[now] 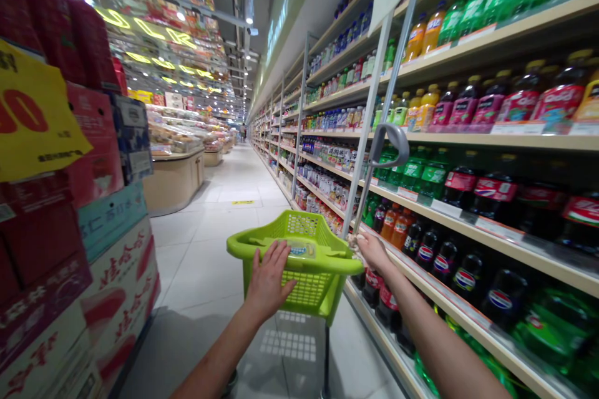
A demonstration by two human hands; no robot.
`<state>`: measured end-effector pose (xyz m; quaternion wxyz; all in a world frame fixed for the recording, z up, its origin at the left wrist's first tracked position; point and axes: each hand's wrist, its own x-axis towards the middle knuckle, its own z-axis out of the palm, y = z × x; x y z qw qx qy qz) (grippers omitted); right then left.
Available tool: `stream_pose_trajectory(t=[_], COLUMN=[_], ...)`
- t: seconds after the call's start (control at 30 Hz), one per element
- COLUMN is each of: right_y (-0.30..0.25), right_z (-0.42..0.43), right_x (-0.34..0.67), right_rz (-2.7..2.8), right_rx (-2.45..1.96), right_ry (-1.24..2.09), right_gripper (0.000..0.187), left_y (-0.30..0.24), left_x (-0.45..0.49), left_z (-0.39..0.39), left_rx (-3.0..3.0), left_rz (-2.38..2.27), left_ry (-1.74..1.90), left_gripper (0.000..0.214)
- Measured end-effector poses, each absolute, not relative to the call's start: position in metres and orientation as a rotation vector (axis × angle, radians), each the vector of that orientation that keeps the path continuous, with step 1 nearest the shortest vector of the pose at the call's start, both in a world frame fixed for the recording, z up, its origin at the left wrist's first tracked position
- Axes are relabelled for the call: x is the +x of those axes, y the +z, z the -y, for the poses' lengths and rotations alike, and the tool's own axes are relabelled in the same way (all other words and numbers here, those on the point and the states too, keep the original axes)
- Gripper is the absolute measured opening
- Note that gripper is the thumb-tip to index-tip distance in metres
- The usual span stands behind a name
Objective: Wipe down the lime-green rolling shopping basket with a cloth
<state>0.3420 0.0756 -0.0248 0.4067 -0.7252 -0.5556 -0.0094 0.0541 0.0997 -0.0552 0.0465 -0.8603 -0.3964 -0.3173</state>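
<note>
My left hand [270,280] lies on the handle of a green plastic shopping cart [306,287], its fingers stretched out flat over the bar. A small labelled panel [302,250] sits beside those fingertips. At the cart's right end, my right hand [372,250] is closed around the lower end of a slanting metal pole [364,196], beside a pale, bunched wrapping [355,246]. Partway up the pole is a grey loop handle [390,144]. The pole leans up to the right, in front of the shelves. What lies under the right fingers is partly hidden.
Long shelves of drink bottles [461,184] line the right side, close to the cart. Stacked drink cartons [116,274] with a yellow price sign [32,112] stand at left. A rounded display counter [173,181] is farther along. A tiled aisle [224,199] runs ahead.
</note>
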Motion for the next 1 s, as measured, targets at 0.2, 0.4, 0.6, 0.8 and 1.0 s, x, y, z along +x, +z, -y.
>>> stream_pose_trajectory(t=[0.2, 0.4, 0.6, 0.8, 1.0], right_y=[-0.034, -0.062, -0.067, -0.072, -0.076], right_z=[-0.059, -0.042, -0.035, -0.028, -0.047], right_x=[0.318, 0.23, 0.277, 0.287, 0.239], right_rz=[1.481, 1.734, 1.717, 1.552, 1.785], right_rx=[-1.729, -1.382, -1.418, -1.453, -1.237], right_ry=[0.024, -0.437, -0.588, -0.607, -0.726], right_gripper=[0.032, 0.041, 0.041, 0.039, 0.041], left_y=[-0.055, -0.055, -0.055, -0.058, -0.059], left_x=[0.06, 0.061, 0.057, 0.064, 0.07], left_z=[-0.097, -0.095, -0.093, -0.09, -0.087], left_rx=[-2.582, -2.591, -2.569, -2.552, -2.535], left_rz=[1.238, 1.229, 1.227, 1.216, 1.187], left_ry=[-0.985, -0.97, -0.974, -0.971, -0.931], left_gripper=[0.059, 0.059, 0.055, 0.059, 0.057])
